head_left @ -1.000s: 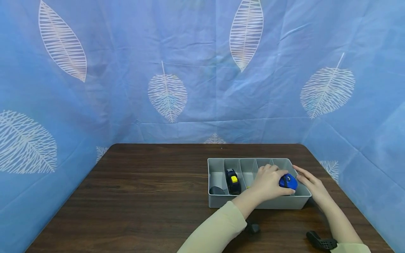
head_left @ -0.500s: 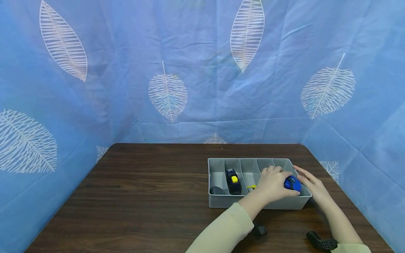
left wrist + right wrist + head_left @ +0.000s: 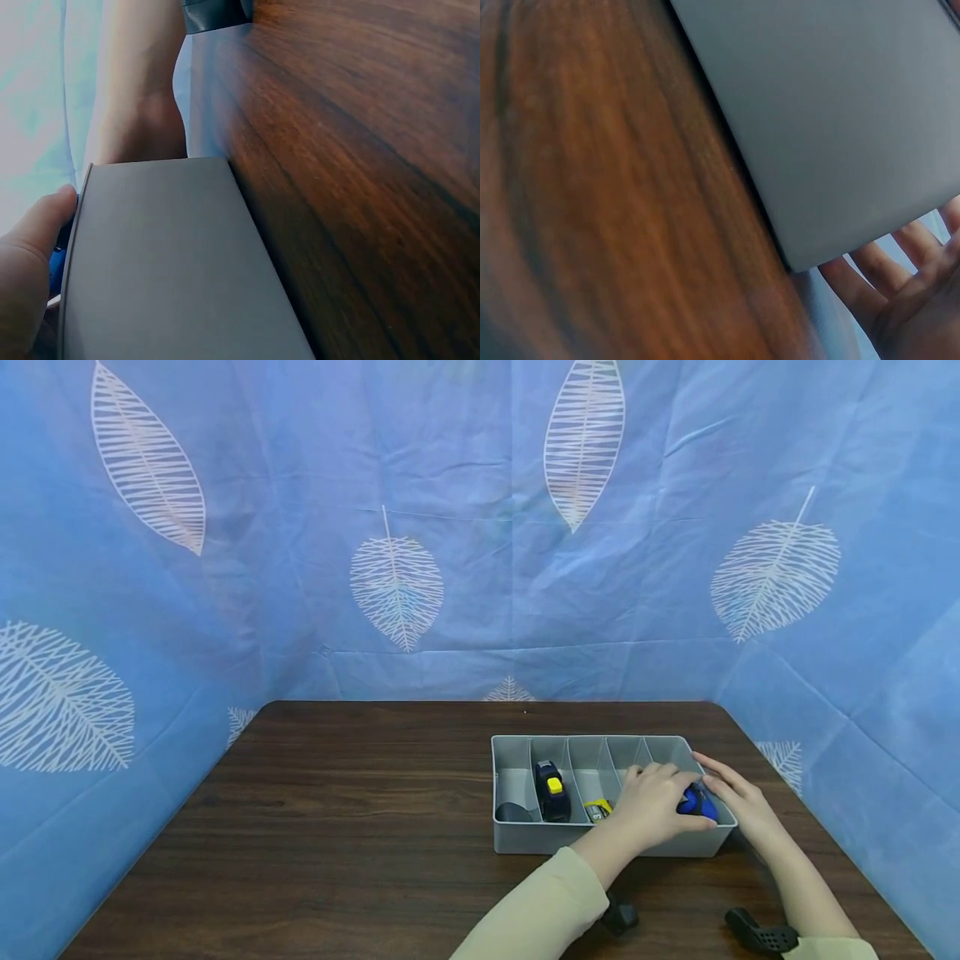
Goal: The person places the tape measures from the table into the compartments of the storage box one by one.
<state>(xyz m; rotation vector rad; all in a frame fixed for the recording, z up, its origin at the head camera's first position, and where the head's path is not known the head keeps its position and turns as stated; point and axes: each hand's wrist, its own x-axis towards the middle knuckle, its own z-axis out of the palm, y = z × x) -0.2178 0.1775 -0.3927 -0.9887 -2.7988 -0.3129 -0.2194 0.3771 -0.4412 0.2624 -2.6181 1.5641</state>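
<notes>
In the head view my left hand grips a blue tape measure with black trim, down in the right end of a grey divided box. Thumb and fingers are on either side of it, and the hand covers much of it. In the left wrist view the thumb shows beside the box wall, with a bit of blue behind. My right hand lies along the box's right end, its fingers stretched against the end wall in the right wrist view.
A black tape measure with a yellow button lies in the second compartment from the left. A dark grey rounded thing is in the leftmost one, and a yellow-and-silver item is in the third. The box stands on a dark wooden table.
My left hand has moved right and slightly down with the blue tape measure, which sits lower in the box's right end. The yellow-and-silver item has come into view. My right hand has stayed put.
</notes>
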